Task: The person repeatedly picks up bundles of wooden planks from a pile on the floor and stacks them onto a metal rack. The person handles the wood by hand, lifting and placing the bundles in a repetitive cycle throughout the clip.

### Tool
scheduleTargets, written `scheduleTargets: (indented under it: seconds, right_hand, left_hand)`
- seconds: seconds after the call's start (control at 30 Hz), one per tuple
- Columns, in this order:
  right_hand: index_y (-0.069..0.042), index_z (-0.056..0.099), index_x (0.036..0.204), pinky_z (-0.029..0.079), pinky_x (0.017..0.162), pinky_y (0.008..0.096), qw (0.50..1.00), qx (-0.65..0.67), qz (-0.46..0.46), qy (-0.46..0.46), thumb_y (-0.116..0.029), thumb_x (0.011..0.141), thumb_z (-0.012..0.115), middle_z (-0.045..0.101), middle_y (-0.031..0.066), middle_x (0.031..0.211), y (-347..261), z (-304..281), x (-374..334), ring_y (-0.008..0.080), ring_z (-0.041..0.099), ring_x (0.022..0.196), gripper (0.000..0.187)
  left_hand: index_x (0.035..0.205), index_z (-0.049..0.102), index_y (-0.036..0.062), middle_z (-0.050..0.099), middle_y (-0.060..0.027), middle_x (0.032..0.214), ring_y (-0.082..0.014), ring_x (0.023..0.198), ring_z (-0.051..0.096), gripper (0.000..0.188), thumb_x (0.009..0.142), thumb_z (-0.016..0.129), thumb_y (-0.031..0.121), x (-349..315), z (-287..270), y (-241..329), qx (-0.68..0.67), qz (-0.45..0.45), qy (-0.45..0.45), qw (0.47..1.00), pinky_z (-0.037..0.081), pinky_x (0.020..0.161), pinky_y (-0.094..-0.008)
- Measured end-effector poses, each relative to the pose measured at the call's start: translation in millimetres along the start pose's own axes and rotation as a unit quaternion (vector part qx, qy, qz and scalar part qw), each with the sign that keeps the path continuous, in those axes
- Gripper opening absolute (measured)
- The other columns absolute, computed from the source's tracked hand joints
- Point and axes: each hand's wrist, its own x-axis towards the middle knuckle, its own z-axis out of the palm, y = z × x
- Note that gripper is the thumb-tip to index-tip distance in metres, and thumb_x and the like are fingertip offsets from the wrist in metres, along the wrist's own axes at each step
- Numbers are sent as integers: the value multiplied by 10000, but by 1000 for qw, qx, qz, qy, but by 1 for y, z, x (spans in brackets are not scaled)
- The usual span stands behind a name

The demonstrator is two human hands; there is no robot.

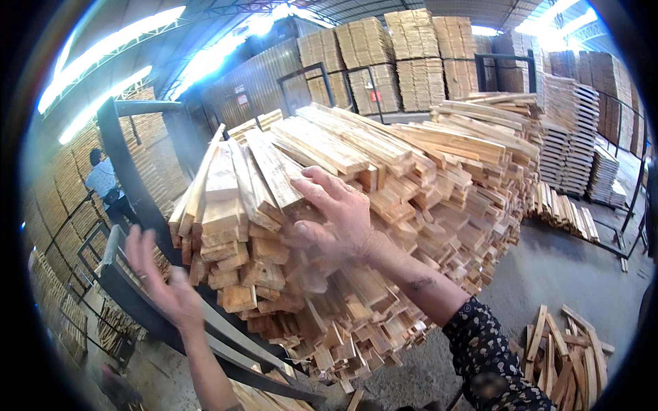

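A big pile of pale sawn wooden planks (329, 140) fills the middle, their cut ends facing me in uneven layers. My right hand (336, 212) hovers over the near ends of the top layer, fingers and thumb apart, with nothing seen in its grasp. Just beyond its fingertips lies a wide plank (271, 164); whether they touch it, I cannot tell. My left hand (164, 288), smeared a little by motion, is raised left of the pile with fingers spread and nothing in it. Beside it runs a dark metal rack frame (130, 294).
Loose wood pieces (565, 353) lie heaped on the floor at the lower right. Tall bundled stacks of boards (415, 55) line the back. More stacked slats (569, 140) stand at the right. A person (110, 181) stands at the far left, beyond a metal post (130, 175).
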Motion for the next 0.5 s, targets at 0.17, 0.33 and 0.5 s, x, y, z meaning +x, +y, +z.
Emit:
scheduleTargets:
  seconds: [0.17, 0.33, 0.5]
  right_hand:
    - [-147, 562, 1110, 427, 850, 401, 999, -3, -42, -6, -438, 781, 545, 502, 120, 1119, -27, 31, 46, 276, 508, 1033, 439]
    - [-146, 568, 1066, 419, 876, 381, 998, -29, -4, -53, -435, 808, 491, 545, 77, 1081, 7, 42, 43, 247, 512, 1034, 395]
    - [-104, 460, 1162, 314, 924, 484, 971, -186, 131, -74, -393, 724, 571, 427, 157, 1182, 14, 5, -22, 335, 387, 1108, 536]
  left_hand:
    - [1032, 567, 29, 495, -154, 1152, -310, 1126, 425, 332, 796, 521, 258, 38, 11, 10, 79, 52, -148, 984, 285, 959, -408]
    - [1033, 581, 52, 576, -124, 1034, -274, 997, 519, 294, 795, 530, 215, 27, 41, -5, 37, 6, -116, 993, 335, 912, -380]
    - [1110, 556, 5, 573, -118, 1104, -205, 1036, 528, 307, 825, 453, 54, 18, 89, -6, -107, -17, -174, 979, 392, 900, -319]
